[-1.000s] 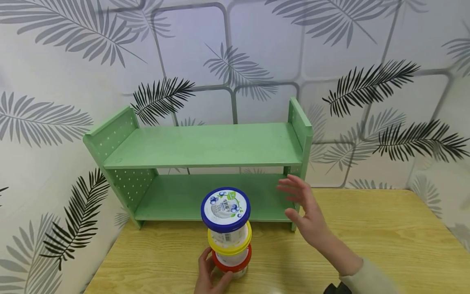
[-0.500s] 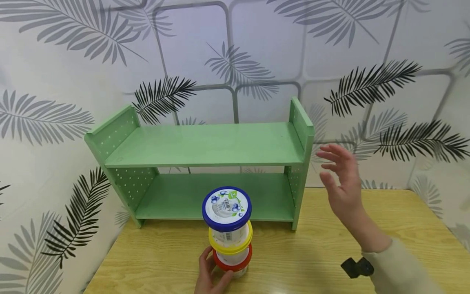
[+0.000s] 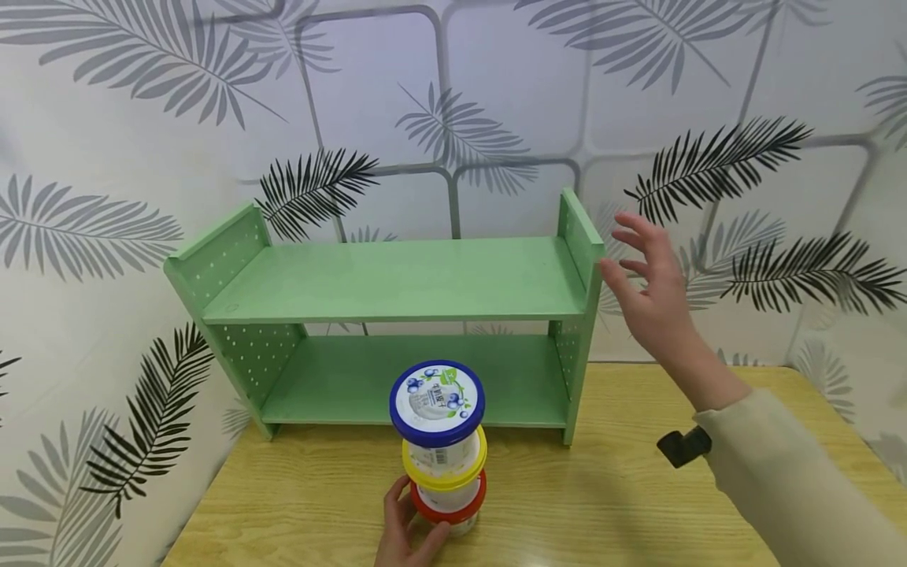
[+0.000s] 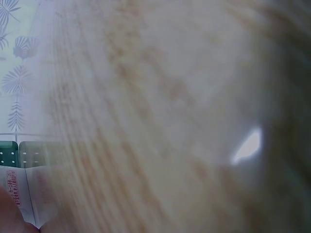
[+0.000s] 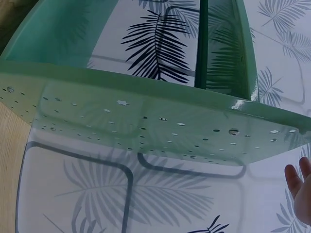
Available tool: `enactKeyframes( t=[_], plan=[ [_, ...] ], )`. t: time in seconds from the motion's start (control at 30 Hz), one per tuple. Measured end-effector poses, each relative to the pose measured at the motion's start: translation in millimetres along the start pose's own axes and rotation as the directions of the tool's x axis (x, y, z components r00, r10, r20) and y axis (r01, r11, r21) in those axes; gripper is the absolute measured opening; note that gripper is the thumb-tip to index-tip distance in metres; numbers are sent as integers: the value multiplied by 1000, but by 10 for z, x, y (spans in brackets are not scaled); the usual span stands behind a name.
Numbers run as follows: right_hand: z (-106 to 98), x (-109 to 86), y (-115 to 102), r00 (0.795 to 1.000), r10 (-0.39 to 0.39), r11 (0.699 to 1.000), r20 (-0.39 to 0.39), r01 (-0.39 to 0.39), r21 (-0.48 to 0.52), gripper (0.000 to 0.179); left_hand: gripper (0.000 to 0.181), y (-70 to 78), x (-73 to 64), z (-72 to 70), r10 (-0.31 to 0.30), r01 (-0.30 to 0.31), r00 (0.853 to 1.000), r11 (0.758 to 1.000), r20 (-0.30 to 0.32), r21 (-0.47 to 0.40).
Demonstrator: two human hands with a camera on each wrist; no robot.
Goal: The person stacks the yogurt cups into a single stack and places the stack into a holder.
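Three lidded white tubs stand stacked on the table in the head view: a blue-lidded tub [image 3: 437, 403] with blueberry pictures on top, a yellow-lidded tub [image 3: 445, 465] in the middle, a red-lidded tub [image 3: 462, 513] at the bottom. My left hand [image 3: 407, 537] holds the bottom tub, with the thumb at its front and a finger at its left side. Raised beside the right end of the green shelf [image 3: 397, 279], my right hand [image 3: 655, 295] has its fingers apart and relaxed, holding nothing. In the right wrist view its fingers [image 5: 293, 180] show near the shelf's perforated side panel.
The two-tier shelf stands on the wooden table [image 3: 708, 425], against a wall [image 3: 510, 87] with leaf patterns. Its front lower edge is close behind the tub stack. A small black device [image 3: 683, 446] sits at the right wrist.
My right hand has moved away from above the stack, first rightward, then up beside the shelf's right end. The left hand and the tubs stay where they were.
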State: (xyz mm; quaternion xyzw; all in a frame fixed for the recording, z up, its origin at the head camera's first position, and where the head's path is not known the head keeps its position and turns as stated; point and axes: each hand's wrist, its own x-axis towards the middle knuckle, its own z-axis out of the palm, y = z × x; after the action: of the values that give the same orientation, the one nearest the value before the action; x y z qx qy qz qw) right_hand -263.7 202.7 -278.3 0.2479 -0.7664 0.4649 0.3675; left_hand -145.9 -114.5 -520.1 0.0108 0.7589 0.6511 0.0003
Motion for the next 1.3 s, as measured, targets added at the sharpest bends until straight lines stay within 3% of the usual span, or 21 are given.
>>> enactKeyframes(
  t=[0.23,0.53,0.97,1.1,1.3],
  plan=[
    [135,49,88,998,37,999,41,-38,27,44,88,-14,4,1,-12,11,1000,1000,-8,-15],
    [176,32,117,999,41,997,22,-42,64,35,90,15,-10,-3,-38,38,999,999,4,-5],
    [251,11,205,999,40,996,-21,-38,83,32,89,14,-18,5,-25,25,1000,1000,-3,-5],
    [258,7,211,999,38,996,-25,-36,82,32,89,14,-15,9,-14,14,1000,1000,-10,-12],
    [257,7,213,999,43,996,-21,-41,74,32,86,-25,-4,71,56,-57,995,998,-78,-13]
  ],
)
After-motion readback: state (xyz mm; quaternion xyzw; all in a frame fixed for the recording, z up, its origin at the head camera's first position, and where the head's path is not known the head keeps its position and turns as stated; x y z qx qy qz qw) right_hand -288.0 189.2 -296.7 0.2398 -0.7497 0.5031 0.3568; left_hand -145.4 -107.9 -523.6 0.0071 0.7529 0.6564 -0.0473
